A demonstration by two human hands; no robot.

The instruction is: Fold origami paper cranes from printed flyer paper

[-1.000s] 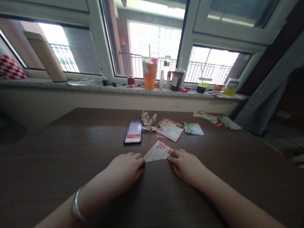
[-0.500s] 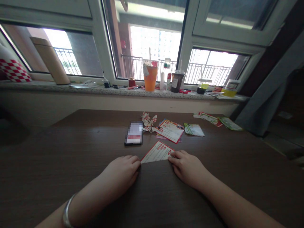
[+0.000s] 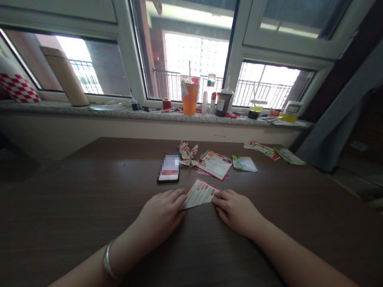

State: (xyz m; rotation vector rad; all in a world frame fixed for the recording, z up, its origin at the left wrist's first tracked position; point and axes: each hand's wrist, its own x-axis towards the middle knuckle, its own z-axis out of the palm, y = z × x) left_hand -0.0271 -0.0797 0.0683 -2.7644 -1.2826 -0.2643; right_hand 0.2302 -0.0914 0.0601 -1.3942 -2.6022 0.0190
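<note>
As it lies now: the folded leaflet [image 3: 200,194] rests flat on the dark wooden table [image 3: 89,191], between the two hands and just in front of the person.
Left hand [image 3: 161,217]: palm down, not clenched and gripping nothing. Its fingers [image 3: 179,199] are laid out over the leaflet's left edge and cover that corner.
Right hand [image 3: 237,211]: also palm down, fingers lightly curled, holding nothing. The fingertips [image 3: 218,198] touch the leaflet's right corner.
Leaflet against fingers: pinned at both near ends, with its far, red-printed edge free and pointing toward the phone [image 3: 169,167].
Handling: it looks like thin printed paper – light, limp, quick to take a crease, and probably apt to slide on the smooth tabletop. A pinch at a free corner or along an edge seems the best hold; the middle offers nothing to grip.
Nearby: a paper crane [image 3: 187,153] and a stack of leaflets [image 3: 214,163] lie beyond – apart from both hands.
Wrist: a silver bracelet [image 3: 108,265] on the left arm.
</note>
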